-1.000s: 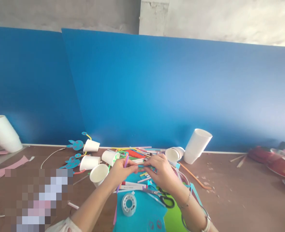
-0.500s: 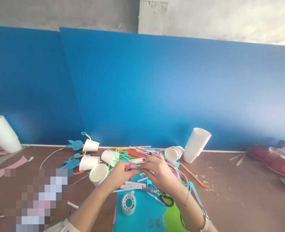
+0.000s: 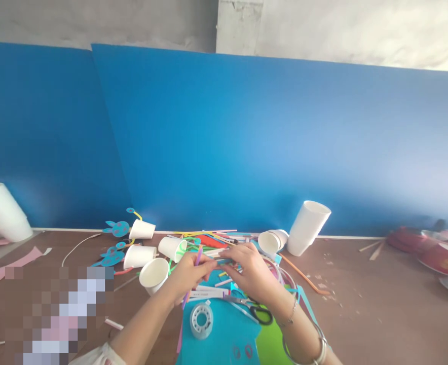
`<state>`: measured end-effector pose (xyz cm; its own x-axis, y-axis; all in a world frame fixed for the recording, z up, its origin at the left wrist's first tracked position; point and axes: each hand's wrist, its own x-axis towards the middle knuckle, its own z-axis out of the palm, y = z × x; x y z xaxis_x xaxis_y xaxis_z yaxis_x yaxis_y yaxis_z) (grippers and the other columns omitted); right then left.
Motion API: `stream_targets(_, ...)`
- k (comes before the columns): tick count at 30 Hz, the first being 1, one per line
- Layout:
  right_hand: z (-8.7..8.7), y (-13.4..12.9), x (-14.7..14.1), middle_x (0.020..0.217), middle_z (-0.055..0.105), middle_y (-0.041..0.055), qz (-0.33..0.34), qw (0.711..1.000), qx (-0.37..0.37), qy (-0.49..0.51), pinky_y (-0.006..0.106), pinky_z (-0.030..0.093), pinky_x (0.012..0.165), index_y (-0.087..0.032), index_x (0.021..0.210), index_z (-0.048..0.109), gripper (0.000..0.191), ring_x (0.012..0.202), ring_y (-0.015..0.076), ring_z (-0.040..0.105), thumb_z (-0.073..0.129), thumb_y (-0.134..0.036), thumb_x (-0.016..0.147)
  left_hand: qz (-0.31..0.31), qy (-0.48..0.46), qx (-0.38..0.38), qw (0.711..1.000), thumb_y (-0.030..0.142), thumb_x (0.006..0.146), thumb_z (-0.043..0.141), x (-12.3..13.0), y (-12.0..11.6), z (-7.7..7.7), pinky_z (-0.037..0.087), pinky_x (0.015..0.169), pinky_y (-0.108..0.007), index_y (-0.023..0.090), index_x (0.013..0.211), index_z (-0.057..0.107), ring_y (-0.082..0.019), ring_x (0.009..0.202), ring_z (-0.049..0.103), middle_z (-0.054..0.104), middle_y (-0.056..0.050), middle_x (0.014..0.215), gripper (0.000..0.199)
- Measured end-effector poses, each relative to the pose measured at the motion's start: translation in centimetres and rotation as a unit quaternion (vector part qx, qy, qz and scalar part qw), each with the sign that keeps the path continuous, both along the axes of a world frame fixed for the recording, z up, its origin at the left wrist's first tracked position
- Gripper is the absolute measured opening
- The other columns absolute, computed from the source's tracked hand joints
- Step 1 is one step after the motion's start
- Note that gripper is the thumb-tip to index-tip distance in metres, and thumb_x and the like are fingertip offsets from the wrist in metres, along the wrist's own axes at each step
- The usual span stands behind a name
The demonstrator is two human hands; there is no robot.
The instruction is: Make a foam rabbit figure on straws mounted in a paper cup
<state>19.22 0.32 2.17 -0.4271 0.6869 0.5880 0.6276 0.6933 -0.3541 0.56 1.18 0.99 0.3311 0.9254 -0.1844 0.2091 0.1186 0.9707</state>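
Note:
Both hands are close together above a pile of craft sticks and straws. My left hand (image 3: 192, 275) is closed on a thin purple strip (image 3: 198, 256), which sticks up between thumb and fingers and shows again below the hand. My right hand (image 3: 247, 263) has its fingers bent and pressed together just to the right; what they pinch is too small to make out. Below the hands are a marker (image 3: 211, 293), black-handled scissors (image 3: 260, 312) and a roll of clear tape (image 3: 201, 321) on blue paper (image 3: 220, 337).
White paper cups (image 3: 153, 274), some with blue rabbit cutouts (image 3: 116, 228), lie to the left. A cup stack (image 3: 308, 228) leans at the back right, beside an orange strip (image 3: 303, 274). Red bowls (image 3: 442, 257) stand far right, before a blue partition (image 3: 224, 142).
The purple strip in my left hand has turned more upright and more of it shows, above and below the hand. My right hand has barely moved.

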Motion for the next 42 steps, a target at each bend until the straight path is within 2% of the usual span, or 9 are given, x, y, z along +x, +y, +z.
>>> stream_targets(5, 0.4, 0.0, 0.3, 0.077, 0.071, 0.0028, -0.005, 1.000, 0.010, -0.019, 0.033, 0.039, 0.075, -0.021, 0.081, 0.069, 0.009, 0.074, 0.0183, 0.063, 0.061, -0.018, 0.085, 0.002, 0.024, -0.010, 1.000, 0.050, 0.071, 0.062, 0.0, -0.1, 0.6, 0.017, 0.042, -0.022, 0.017, 0.065, 0.060, -0.007, 0.042, 0.020, 0.026, 0.010, 0.043, 0.034)
stream_targets(12, -0.4, 0.0, -0.3, 0.070, 0.069, 0.0012, 0.011, 0.999, 0.022, -0.027, 0.032, 0.036, 0.076, -0.022, 0.080, 0.070, 0.014, 0.072, 0.0171, 0.062, 0.060, -0.015, 0.085, 0.040, 0.027, 0.005, 0.999, 0.052, 0.070, 0.062, 0.4, -0.1, -0.2, 0.016, 0.041, -0.023, 0.017, 0.058, 0.058, -0.006, 0.040, 0.019, 0.023, 0.010, 0.039, 0.037)
stream_targets(19, -0.9, -0.1, -0.9, 0.068, 0.067, 0.0019, 0.014, 0.999, 0.027, -0.019, 0.033, 0.037, 0.077, -0.021, 0.075, 0.068, 0.019, 0.070, 0.0170, 0.061, 0.054, -0.014, 0.086, 0.024, 0.030, 0.000, 0.999, 0.053, 0.069, 0.063, 0.2, 0.1, -0.6, 0.014, 0.041, -0.023, 0.017, 0.057, 0.057, -0.006, 0.039, 0.020, 0.023, 0.010, 0.038, 0.039)
stream_targets(23, -0.5, 0.0, -0.4, 0.075, 0.070, 0.0028, -0.001, 1.000, 0.002, -0.008, 0.033, 0.039, 0.075, -0.021, 0.085, 0.068, 0.009, 0.072, 0.0178, 0.063, 0.060, -0.021, 0.086, 0.022, 0.009, -0.009, 1.000, 0.052, 0.069, 0.064, -0.2, 0.4, -0.3, 0.013, 0.040, -0.023, 0.016, 0.061, 0.058, -0.006, 0.041, 0.020, 0.026, 0.010, 0.040, 0.038)
stream_targets(27, -0.2, 0.0, 0.1, 0.075, 0.071, 0.0029, -0.008, 1.000, 0.005, 0.009, 0.033, 0.039, 0.074, -0.020, 0.080, 0.067, 0.007, 0.072, 0.0185, 0.063, 0.062, -0.019, 0.084, 0.010, 0.004, -0.013, 1.000, 0.051, 0.070, 0.064, -0.3, 0.4, 0.0, 0.012, 0.040, -0.022, 0.015, 0.068, 0.062, -0.007, 0.043, 0.020, 0.028, 0.009, 0.042, 0.035)
stream_targets(35, -0.3, 0.1, -0.3, 0.069, 0.069, 0.0015, 0.017, 1.000, 0.012, 0.016, 0.033, 0.039, 0.073, -0.021, 0.078, 0.069, 0.011, 0.069, 0.0166, 0.062, 0.060, -0.017, 0.085, 0.035, 0.048, 0.014, 0.998, 0.053, 0.072, 0.060, 0.1, 0.0, -0.4, 0.019, 0.043, -0.023, 0.016, 0.062, 0.062, -0.007, 0.043, 0.022, 0.025, 0.009, 0.041, 0.038)
stream_targets(42, -0.8, 0.1, -0.5, 0.069, 0.069, -0.0004, 0.018, 1.000, 0.006, 0.002, 0.032, 0.038, 0.076, -0.023, 0.080, 0.070, 0.015, 0.071, 0.0153, 0.063, 0.059, -0.014, 0.084, 0.025, -0.003, 0.005, 1.000, 0.054, 0.069, 0.063, 0.3, 0.1, -0.8, 0.013, 0.043, -0.025, 0.017, 0.061, 0.061, -0.007, 0.041, 0.017, 0.021, 0.010, 0.038, 0.038)
